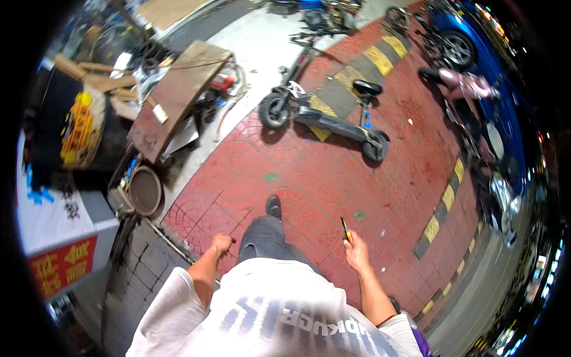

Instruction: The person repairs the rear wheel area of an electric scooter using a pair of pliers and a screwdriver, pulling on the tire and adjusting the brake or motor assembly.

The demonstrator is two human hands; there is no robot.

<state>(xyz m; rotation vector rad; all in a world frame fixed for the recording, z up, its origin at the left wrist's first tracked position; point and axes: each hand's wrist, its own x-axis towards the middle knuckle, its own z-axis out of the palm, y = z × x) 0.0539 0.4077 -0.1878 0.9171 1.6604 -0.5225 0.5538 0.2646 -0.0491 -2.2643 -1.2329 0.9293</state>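
Observation:
My right hand is closed round a slim hand tool with a yellow handle and a thin dark shaft, which looks like a screwdriver. Its tip points up and away from me. To the left of my leg hangs my left hand, fingers curled in, with nothing seen in them. Ahead of both hands, out of their reach, an electric scooter with a small black seat stands on the red paving. One of my dark shoes shows in front of me.
A worn wooden bench with tools and scraps is at the left, beside a round basin. A yellow-and-black ramp strip lies behind the scooter. On the right stand a pink scooter, other two-wheelers and a blue car.

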